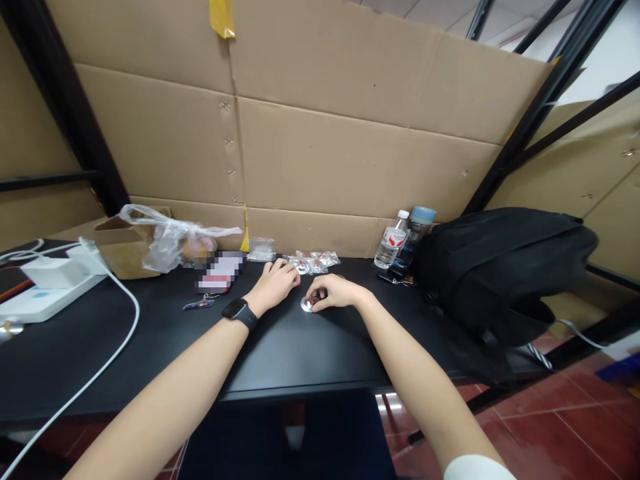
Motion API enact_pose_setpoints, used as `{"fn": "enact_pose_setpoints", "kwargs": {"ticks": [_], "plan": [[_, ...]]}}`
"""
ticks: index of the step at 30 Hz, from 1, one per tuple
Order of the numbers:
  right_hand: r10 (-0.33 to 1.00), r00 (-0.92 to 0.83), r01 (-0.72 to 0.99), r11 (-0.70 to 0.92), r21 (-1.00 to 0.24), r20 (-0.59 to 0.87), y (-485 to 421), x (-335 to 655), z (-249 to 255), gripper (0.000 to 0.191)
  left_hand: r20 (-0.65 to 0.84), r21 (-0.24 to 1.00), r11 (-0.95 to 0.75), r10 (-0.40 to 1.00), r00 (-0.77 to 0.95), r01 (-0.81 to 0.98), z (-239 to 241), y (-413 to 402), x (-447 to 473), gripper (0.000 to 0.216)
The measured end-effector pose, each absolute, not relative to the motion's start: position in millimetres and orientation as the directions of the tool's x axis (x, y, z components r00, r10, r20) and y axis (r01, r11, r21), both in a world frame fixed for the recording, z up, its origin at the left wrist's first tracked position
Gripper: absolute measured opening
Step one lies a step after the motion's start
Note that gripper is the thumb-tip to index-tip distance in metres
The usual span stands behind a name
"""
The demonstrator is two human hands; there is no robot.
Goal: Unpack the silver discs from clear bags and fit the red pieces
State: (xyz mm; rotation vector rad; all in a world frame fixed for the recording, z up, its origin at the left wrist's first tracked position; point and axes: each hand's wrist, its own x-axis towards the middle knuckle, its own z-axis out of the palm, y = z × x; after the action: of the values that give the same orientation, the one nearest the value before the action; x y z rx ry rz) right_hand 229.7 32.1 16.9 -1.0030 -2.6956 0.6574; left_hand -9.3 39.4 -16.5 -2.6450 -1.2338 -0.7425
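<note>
Low over the black table (275,363), the fingertips of my right hand (333,292) pinch a small round silvery disc (307,305) with something red on top. The disc is at the tabletop and partly covered by my fingers. To its left, my left hand (274,287) rests palm down with fingers bent and slightly apart, and its underside is hidden. A dark smartwatch (240,312) is on my left wrist. Just beyond both hands lies a heap of clear plastic packets (315,261) with shiny and red pieces inside.
A clear plastic box (261,249) stands behind my left hand. Leftward are a pixelated flat item (220,272), a plastic bag (173,243), a cardboard box (123,250) and a white power strip (47,290) with a cable. Rightward are a water bottle (391,241), a dark tumbler (416,233) and a black backpack (500,267).
</note>
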Motion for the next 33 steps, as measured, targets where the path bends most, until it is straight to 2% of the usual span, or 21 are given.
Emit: {"fn": "enact_pose_setpoints", "kwargs": {"ticks": [3, 6, 10, 12, 14, 16, 19, 23, 26, 30, 33], "plan": [[0.665, -0.744, 0.546, 0.662, -0.513, 0.067, 34.2, 227.1, 13.5, 0.019, 0.506, 0.192, -0.625, 0.724, 0.469, 0.756, -9.4, 35.2, -8.8, 0.016], [0.668, -0.738, 0.531, 0.66, -0.532, 0.093, 35.1, 229.6, 14.5, 0.014, 0.509, 0.273, -0.594, 0.757, 0.41, 0.757, -6.0, 34.2, -10.1, 0.016], [0.706, -0.693, 0.576, 0.665, -0.476, 0.148, 36.5, 245.5, 23.6, 0.012, 0.465, 0.351, -0.589, 0.784, 0.41, 0.728, -8.6, 37.4, -13.3, 0.011], [0.75, -0.62, 0.632, 0.651, -0.421, 0.23, 37.9, 257.4, 29.1, 0.022, 0.443, 0.376, -0.585, 0.795, 0.415, 0.719, -10.5, 39.0, -13.9, 0.012], [0.764, -0.589, 0.651, 0.641, -0.406, 0.263, 39.7, 267.9, 32.6, 0.041, 0.427, 0.378, -0.58, 0.801, 0.42, 0.722, -11.5, 39.8, -13.9, 0.01], [0.769, -0.588, 0.664, 0.636, -0.394, 0.249, 42.0, 274.1, 32.7, 0.049, 0.419, 0.365, -0.573, 0.805, 0.42, 0.733, -11.9, 40.0, -14.0, 0.01], [0.832, -0.508, 0.774, 0.555, -0.305, 0.224, 46.8, 276.0, 26.0, 0.041, 0.394, 0.349, -0.575, 0.806, 0.441, 0.74, -13.0, 39.9, -14.8, 0.013], [0.905, -0.407, 0.883, 0.424, -0.202, 0.124, 53.8, 276.5, 13.8, 0.043, 0.351, 0.35, -0.616, 0.785, 0.511, 0.706, -15.5, 40.0, -15.2, 0.017], [0.915, -0.394, 0.891, 0.402, -0.213, 0.082, 56.8, 279.3, 9.8, 0.037, 0.342, 0.353, -0.612, 0.788, 0.511, 0.708, -15.2, 38.8, -13.2, 0.019], [0.923, -0.369, 0.891, 0.384, -0.241, 0.108, 58.2, 281.9, 9.1, 0.043, 0.338, 0.38, -0.59, 0.805, 0.487, 0.712, -9.8, 34.9, -9.8, 0.018], [0.928, -0.363, 0.884, 0.372, -0.282, 0.085, 58.9, 283.5, 8.3, 0.036, 0.344, 0.411, -0.57, 0.82, 0.457, 0.712, -4.2, 31.9, -8.4, 0.015]]}}
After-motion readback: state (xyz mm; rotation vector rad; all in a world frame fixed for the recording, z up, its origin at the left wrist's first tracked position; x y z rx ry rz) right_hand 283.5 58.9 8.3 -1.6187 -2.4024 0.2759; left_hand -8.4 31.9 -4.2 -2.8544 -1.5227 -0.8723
